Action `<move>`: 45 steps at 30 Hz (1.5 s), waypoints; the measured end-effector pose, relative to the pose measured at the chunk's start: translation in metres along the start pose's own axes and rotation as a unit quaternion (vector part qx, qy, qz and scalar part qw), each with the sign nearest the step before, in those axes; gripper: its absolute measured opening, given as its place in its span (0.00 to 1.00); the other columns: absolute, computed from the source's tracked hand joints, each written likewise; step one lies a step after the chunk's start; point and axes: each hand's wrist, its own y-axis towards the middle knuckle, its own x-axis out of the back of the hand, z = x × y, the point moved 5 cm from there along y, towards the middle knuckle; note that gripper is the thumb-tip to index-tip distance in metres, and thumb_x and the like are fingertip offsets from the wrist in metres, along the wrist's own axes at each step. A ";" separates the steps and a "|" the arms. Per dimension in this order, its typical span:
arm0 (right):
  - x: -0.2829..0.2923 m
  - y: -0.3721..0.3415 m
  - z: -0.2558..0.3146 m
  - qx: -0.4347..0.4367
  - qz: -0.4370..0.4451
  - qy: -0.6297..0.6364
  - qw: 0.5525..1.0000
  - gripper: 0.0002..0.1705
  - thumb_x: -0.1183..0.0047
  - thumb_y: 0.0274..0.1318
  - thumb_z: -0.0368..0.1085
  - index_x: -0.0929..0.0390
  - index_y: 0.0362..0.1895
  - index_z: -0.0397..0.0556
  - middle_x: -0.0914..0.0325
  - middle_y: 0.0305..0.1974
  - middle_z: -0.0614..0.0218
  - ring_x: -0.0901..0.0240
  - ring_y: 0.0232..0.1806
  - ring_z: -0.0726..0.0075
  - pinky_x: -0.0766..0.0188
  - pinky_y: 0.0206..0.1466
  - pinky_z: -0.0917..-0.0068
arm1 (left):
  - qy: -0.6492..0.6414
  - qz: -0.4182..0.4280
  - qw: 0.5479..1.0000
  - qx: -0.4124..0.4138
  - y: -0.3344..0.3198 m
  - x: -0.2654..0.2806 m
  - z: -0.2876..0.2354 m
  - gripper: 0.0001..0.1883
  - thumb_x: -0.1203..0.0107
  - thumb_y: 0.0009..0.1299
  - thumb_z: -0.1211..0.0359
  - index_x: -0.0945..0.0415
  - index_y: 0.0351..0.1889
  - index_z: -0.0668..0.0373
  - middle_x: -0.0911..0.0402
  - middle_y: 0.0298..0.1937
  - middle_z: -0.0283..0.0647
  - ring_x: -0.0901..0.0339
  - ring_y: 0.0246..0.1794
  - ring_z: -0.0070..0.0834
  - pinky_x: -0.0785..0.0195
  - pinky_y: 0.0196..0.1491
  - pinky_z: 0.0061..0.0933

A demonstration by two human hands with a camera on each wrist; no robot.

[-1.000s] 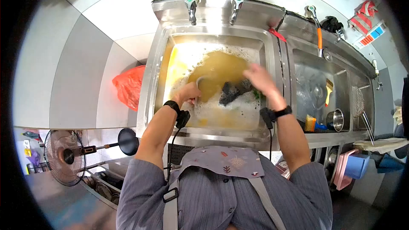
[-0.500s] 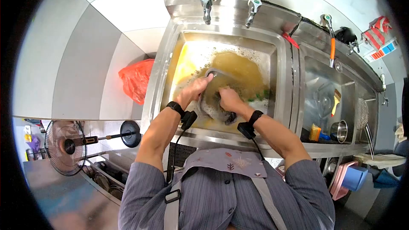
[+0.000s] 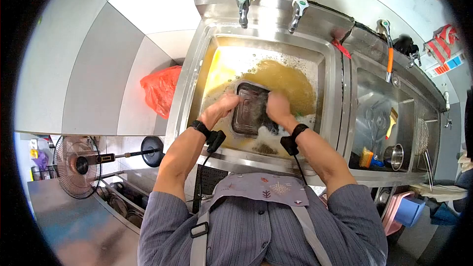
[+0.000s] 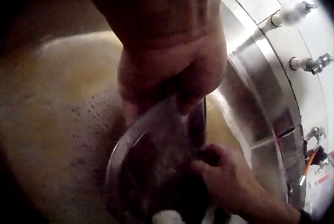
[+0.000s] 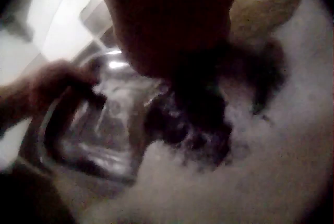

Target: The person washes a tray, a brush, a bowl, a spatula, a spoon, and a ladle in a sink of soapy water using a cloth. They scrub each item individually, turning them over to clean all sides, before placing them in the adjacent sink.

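Observation:
A shiny rectangular pan (image 3: 245, 113) with rounded corners is tilted in the soapy water of the left sink basin (image 3: 197, 113). My left hand (image 3: 226, 104) grips its left rim, thumb over the edge in the left wrist view. My right hand (image 3: 279, 107), blurred, is at the pan's right side and holds a dark, foam-covered cloth (image 5: 190, 125) against its inside. The right fingers are mostly hidden behind the hand and the cloth in the right wrist view.
Yellowish water and white foam surround the pan. Two taps (image 3: 243, 10) stick out over the basin's back edge. A second basin to the right holds a yellow-handled brush (image 3: 391, 123), a sponge (image 3: 366, 157) and a metal pot (image 3: 393, 157). A red plastic bag (image 3: 160, 88) hangs at the left.
The pan has come up out of the murky water, its inside now showing. My right hand moved from the right, with the dark cloth, to the pan and then to its right side.

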 end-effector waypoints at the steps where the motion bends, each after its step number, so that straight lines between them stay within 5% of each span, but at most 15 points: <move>1: -0.025 0.013 -0.026 -0.040 0.085 0.068 0.993 0.18 0.43 0.61 0.33 0.22 0.53 0.38 0.22 0.49 0.48 0.24 0.52 0.41 0.27 0.54 0.46 | 0.025 -0.018 0.999 -0.008 -0.025 0.000 -0.022 0.14 0.46 0.74 0.64 0.21 0.45 0.69 0.20 0.31 0.41 0.28 0.26 0.33 0.36 0.25 0.41; 3: -0.022 0.025 -0.036 -0.076 0.163 0.133 0.975 0.14 0.38 0.58 0.35 0.17 0.46 0.41 0.18 0.40 0.50 0.21 0.45 0.43 0.25 0.50 0.51 | 0.050 -0.039 0.998 -0.022 -0.047 -0.001 -0.050 0.11 0.47 0.73 0.67 0.21 0.39 0.68 0.24 0.26 0.40 0.31 0.22 0.32 0.42 0.20 0.42; 5: 0.029 0.027 -0.030 -0.088 0.017 0.338 0.937 0.10 0.37 0.57 0.35 0.15 0.37 0.40 0.15 0.33 0.52 0.18 0.39 0.49 0.23 0.48 0.59 | 0.173 -0.056 0.983 -0.019 -0.050 -0.003 -0.053 0.14 0.43 0.73 0.61 0.23 0.36 0.65 0.31 0.21 0.35 0.40 0.15 0.24 0.53 0.15 0.36; 6: 0.035 0.033 -0.029 -0.062 0.003 0.376 0.925 0.12 0.35 0.58 0.35 0.15 0.43 0.41 0.13 0.40 0.59 0.18 0.43 0.61 0.24 0.49 0.65 | 0.172 -0.028 0.984 -0.048 -0.046 -0.002 -0.049 0.13 0.44 0.71 0.62 0.22 0.37 0.65 0.30 0.21 0.36 0.39 0.16 0.23 0.52 0.16 0.34; 10: 0.074 0.048 0.010 -0.017 -0.059 0.513 0.856 0.11 0.37 0.61 0.31 0.17 0.46 0.40 0.15 0.39 0.68 0.22 0.41 0.73 0.26 0.47 0.74 | 0.156 -0.052 0.986 -0.001 -0.040 -0.012 -0.043 0.13 0.44 0.70 0.63 0.21 0.41 0.64 0.30 0.21 0.36 0.41 0.15 0.24 0.52 0.16 0.35; 13: 0.082 0.056 0.043 0.050 -0.098 0.517 0.849 0.12 0.40 0.63 0.29 0.18 0.49 0.39 0.14 0.42 0.65 0.20 0.43 0.69 0.24 0.51 0.72 | 0.139 -0.046 0.988 -0.047 -0.046 -0.018 -0.048 0.11 0.47 0.70 0.67 0.23 0.37 0.68 0.26 0.23 0.41 0.31 0.19 0.30 0.44 0.19 0.41; 17: 0.062 0.031 0.062 0.237 -0.104 0.292 0.921 0.32 0.40 0.54 0.23 0.27 0.66 0.43 0.24 0.62 0.49 0.26 0.62 0.40 0.28 0.65 0.53 | 0.121 -0.032 0.992 0.004 -0.056 -0.009 -0.047 0.09 0.46 0.68 0.69 0.22 0.38 0.66 0.28 0.22 0.39 0.35 0.15 0.30 0.48 0.17 0.40; 21: 0.045 0.033 0.058 0.280 -0.065 0.189 0.939 0.44 0.34 0.54 0.27 0.37 0.75 0.51 0.27 0.66 0.50 0.27 0.64 0.39 0.27 0.64 0.52 | 0.153 -0.029 0.988 -0.016 -0.047 -0.010 -0.037 0.10 0.43 0.65 0.70 0.21 0.41 0.66 0.27 0.22 0.39 0.34 0.16 0.31 0.48 0.17 0.42; 23: 0.044 0.038 0.049 0.267 -0.031 0.170 0.948 0.38 0.34 0.59 0.33 0.35 0.72 0.50 0.22 0.60 0.49 0.23 0.58 0.38 0.24 0.58 0.51 | 0.156 -0.019 0.988 -0.003 -0.058 -0.012 -0.046 0.13 0.44 0.64 0.73 0.21 0.46 0.66 0.23 0.29 0.41 0.29 0.24 0.33 0.41 0.25 0.40; 25: 0.030 0.046 0.027 0.157 0.123 0.181 0.963 0.30 0.38 0.65 0.40 0.34 0.67 0.49 0.19 0.51 0.43 0.22 0.53 0.33 0.25 0.54 0.47 | 0.163 0.003 0.986 0.023 -0.071 -0.016 -0.055 0.22 0.44 0.63 0.79 0.21 0.57 0.67 0.16 0.45 0.44 0.20 0.40 0.37 0.26 0.41 0.38; 28: 0.019 0.052 0.007 0.139 0.134 0.170 0.966 0.27 0.43 0.69 0.50 0.33 0.62 0.48 0.18 0.46 0.40 0.21 0.50 0.30 0.25 0.51 0.45 | 0.010 -0.029 0.999 -0.033 -0.046 -0.008 -0.036 0.24 0.44 0.62 0.80 0.23 0.59 0.68 0.16 0.51 0.48 0.21 0.51 0.40 0.27 0.55 0.39; 35: 0.017 0.049 -0.033 0.062 0.146 0.184 0.970 0.32 0.43 0.67 0.58 0.25 0.56 0.41 0.19 0.50 0.39 0.23 0.53 0.32 0.28 0.54 0.47 | -0.099 0.012 0.990 -0.098 -0.070 0.024 -0.042 0.27 0.47 0.61 0.79 0.26 0.63 0.70 0.16 0.52 0.50 0.19 0.51 0.39 0.24 0.53 0.38; 40: 0.006 0.048 -0.057 0.003 0.143 0.167 0.976 0.34 0.40 0.66 0.57 0.23 0.59 0.40 0.18 0.52 0.41 0.22 0.56 0.36 0.28 0.57 0.50 | -0.129 -0.054 0.983 -0.120 -0.077 0.051 -0.031 0.23 0.47 0.59 0.81 0.23 0.55 0.69 0.15 0.39 0.44 0.17 0.34 0.34 0.22 0.40 0.38; 43: 0.002 0.044 -0.073 -0.091 0.094 0.264 0.955 0.32 0.38 0.65 0.54 0.22 0.59 0.40 0.16 0.51 0.47 0.19 0.54 0.44 0.27 0.57 0.55 | -0.126 -0.086 0.979 -0.132 -0.093 0.063 -0.039 0.21 0.47 0.57 0.81 0.22 0.52 0.69 0.16 0.36 0.43 0.18 0.33 0.34 0.24 0.37 0.37; 45: 0.007 0.037 -0.077 -0.174 0.063 0.422 0.888 0.28 0.37 0.65 0.50 0.20 0.56 0.39 0.14 0.50 0.53 0.18 0.51 0.51 0.27 0.56 0.59 | -0.173 -0.079 0.974 -0.121 -0.087 0.063 -0.036 0.21 0.48 0.56 0.82 0.21 0.50 0.69 0.17 0.34 0.41 0.20 0.31 0.34 0.26 0.36 0.36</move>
